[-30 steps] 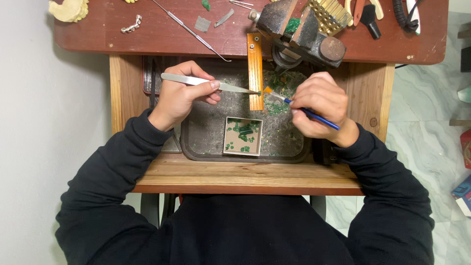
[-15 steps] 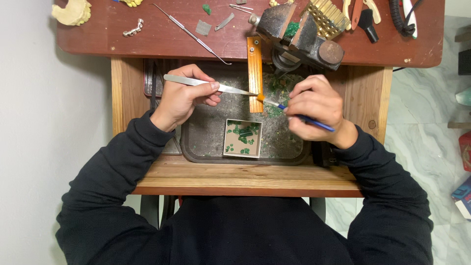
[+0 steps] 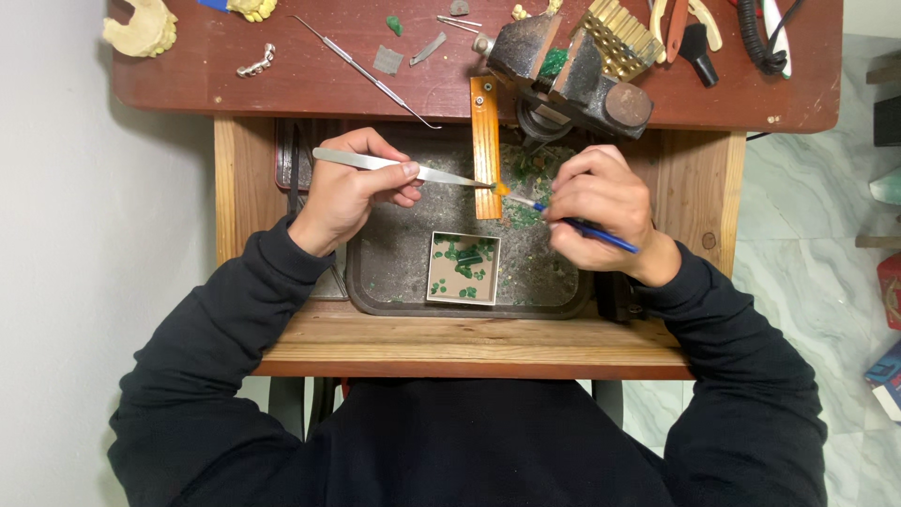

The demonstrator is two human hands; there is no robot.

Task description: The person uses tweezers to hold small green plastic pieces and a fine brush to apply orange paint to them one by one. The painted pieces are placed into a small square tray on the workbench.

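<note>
Reddish-brown wood, scuffed and dusty, across the desk (image 3: 328, 75) top, with a paler wooden pull-out shelf (image 3: 469, 343) below it. Set into that shelf, a dark metal tray (image 3: 394, 272) strewn with green chips and grit. In the tray, near its front edge, a small square box (image 3: 463, 268) holding green fragments. Left hand (image 3: 352, 192) closed around metal tweezers (image 3: 394, 167), tips reaching the lower end of an orange wooden peg (image 3: 485, 145) that juts out from the desk edge over the tray. Right hand (image 3: 601, 207) closed around a blue tool (image 3: 591, 228), its tip just beside the tweezer tips at the peg's end; too small to tell what sits between them. Above, a grey bench vise (image 3: 563, 75) clamped at the desk edge, a brass block (image 3: 624, 38) beside it, a long metal probe (image 3: 366, 70) lying diagonally, pale plaster casts (image 3: 141, 28) at the far left corner. Plain grey-white wall (image 3: 56, 282) to the left, pale marbled floor (image 3: 807, 310) to the right.
</note>
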